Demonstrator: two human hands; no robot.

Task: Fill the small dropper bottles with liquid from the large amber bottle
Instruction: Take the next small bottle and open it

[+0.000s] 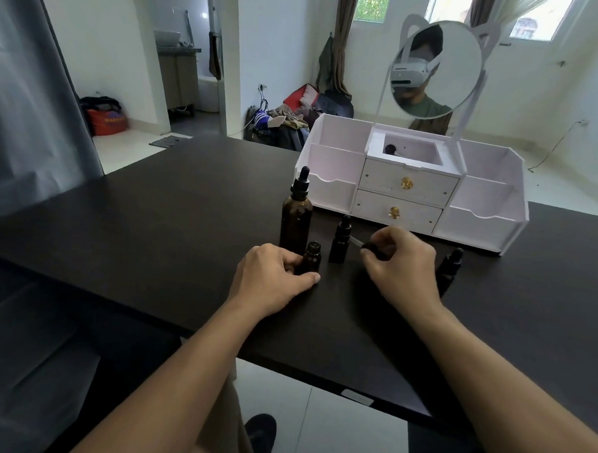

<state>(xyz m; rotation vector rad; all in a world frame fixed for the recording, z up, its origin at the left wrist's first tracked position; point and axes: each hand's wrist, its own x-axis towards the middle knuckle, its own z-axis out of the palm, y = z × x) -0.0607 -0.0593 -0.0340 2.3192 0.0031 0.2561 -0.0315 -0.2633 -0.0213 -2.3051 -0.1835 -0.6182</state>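
left hand [270,279] grips uncapped small bottle [312,258] standing on dark table [154,239] | right hand [400,263] pinches dropper cap [372,247], glass tip aimed left | capped small bottles [340,240], [449,266] upright nearby | large amber bottle [296,214] capped, behind | white organiser [409,187] and mirror [436,69] farthest

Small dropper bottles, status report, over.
Left hand grips open small dark bottle. Right hand pinches its black dropper cap. Large amber bottle capped, just behind. Nothing blocking.
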